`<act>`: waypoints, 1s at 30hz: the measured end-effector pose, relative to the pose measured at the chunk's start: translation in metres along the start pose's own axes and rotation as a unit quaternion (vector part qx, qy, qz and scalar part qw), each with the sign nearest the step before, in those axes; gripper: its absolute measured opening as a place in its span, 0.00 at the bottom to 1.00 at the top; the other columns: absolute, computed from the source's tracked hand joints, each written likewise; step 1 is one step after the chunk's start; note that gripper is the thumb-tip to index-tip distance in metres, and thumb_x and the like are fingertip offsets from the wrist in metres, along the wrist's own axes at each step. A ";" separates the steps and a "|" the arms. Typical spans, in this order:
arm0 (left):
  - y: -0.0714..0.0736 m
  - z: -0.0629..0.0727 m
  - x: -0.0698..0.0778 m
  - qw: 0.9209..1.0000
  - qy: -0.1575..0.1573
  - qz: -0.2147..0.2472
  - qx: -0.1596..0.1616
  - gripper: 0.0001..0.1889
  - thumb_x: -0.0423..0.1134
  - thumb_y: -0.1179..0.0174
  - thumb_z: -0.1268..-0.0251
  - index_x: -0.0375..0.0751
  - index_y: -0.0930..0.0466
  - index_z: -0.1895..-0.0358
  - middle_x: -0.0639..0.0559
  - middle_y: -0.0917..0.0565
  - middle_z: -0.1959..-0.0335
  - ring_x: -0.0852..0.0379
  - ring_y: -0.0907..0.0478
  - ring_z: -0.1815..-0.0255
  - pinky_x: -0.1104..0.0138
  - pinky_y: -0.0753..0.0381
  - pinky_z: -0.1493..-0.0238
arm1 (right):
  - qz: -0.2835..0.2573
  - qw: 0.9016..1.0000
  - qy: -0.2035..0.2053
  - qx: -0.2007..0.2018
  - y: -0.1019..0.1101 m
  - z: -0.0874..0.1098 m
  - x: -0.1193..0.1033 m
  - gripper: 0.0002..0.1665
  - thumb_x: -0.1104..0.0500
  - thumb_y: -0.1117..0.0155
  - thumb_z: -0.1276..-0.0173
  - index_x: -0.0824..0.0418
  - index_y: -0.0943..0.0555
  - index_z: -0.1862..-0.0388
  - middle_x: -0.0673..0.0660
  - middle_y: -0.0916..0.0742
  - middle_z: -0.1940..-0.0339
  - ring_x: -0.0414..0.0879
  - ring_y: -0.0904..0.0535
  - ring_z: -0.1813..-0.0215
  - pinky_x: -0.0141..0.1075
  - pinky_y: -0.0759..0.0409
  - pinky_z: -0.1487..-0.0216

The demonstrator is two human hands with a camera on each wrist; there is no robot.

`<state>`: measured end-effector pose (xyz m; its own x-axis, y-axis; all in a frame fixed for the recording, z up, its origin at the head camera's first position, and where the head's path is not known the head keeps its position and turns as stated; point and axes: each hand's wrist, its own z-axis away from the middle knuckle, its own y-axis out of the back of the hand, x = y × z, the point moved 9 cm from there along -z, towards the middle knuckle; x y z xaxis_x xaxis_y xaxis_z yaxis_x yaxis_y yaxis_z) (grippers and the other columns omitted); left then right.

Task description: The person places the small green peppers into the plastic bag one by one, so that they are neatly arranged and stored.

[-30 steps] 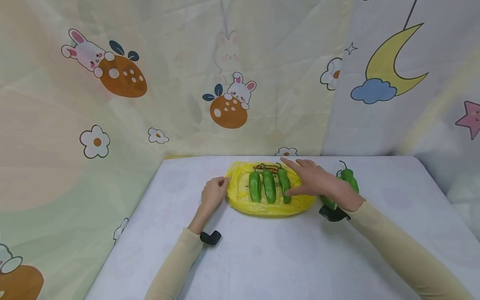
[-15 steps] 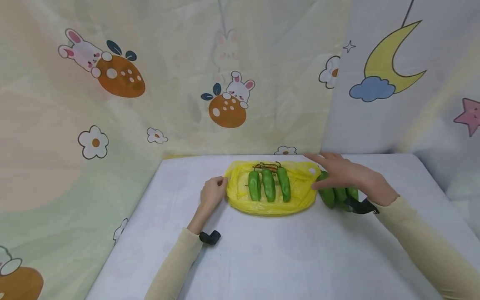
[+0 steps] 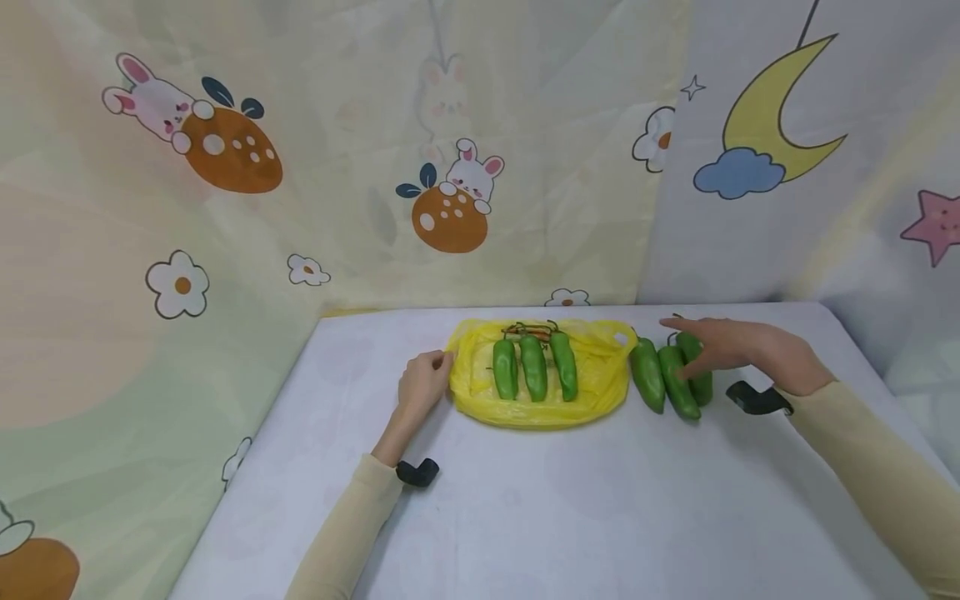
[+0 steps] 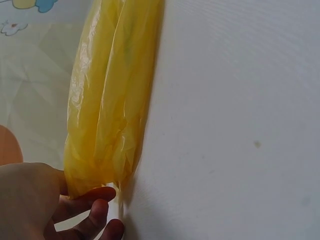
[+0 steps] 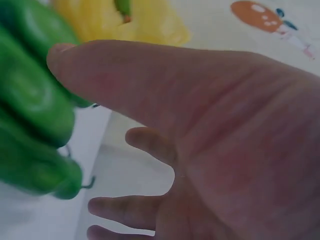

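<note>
The bag (image 3: 536, 417) is glossy plastic; the peppers (image 3: 534, 371) look smooth.

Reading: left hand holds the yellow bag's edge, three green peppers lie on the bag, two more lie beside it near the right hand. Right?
The second count is off: the head view shows three loose green peppers, not two, beside the yellow bag near the right hand. The rest stands: left hand at the bag's edge, three other peppers on it.

I see three green peppers (image 3: 533, 367) lined up on a crumpled yellow plastic bag (image 3: 598, 400), three more peppers (image 3: 680, 390) just right.
</note>
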<state>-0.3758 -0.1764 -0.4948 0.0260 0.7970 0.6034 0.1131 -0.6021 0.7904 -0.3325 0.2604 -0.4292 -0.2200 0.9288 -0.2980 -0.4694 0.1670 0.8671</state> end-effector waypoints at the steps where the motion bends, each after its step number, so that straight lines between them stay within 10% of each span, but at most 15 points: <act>1: 0.000 0.000 0.000 1.000 0.002 -0.002 0.000 0.20 0.52 0.50 0.25 0.47 0.18 0.73 0.53 0.19 0.77 0.57 0.29 0.79 0.66 0.33 0.77 | -0.003 1.000 -0.007 -0.008 -0.002 -0.001 0.004 0.58 0.41 0.26 0.41 0.64 0.44 0.22 0.81 0.35 0.28 0.78 0.38 0.30 0.71 0.35 0.38; 30: 0.001 -0.002 0.004 1.000 0.002 -0.006 -0.001 0.20 0.53 0.50 0.25 0.46 0.13 0.65 0.51 0.16 0.72 0.56 0.26 0.77 0.66 0.30 0.75 | -0.023 0.997 -0.052 -0.058 -0.036 -0.013 0.038 0.58 0.49 0.25 0.42 0.68 0.46 0.22 0.83 0.37 0.29 0.78 0.37 0.31 0.71 0.35 0.37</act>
<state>-0.3772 -0.1740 -0.4920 0.0199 0.8039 0.5944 0.1108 -0.5927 0.7978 -0.3353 0.2853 -0.4768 -0.1090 0.9516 -0.2872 -0.5731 0.1759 0.8004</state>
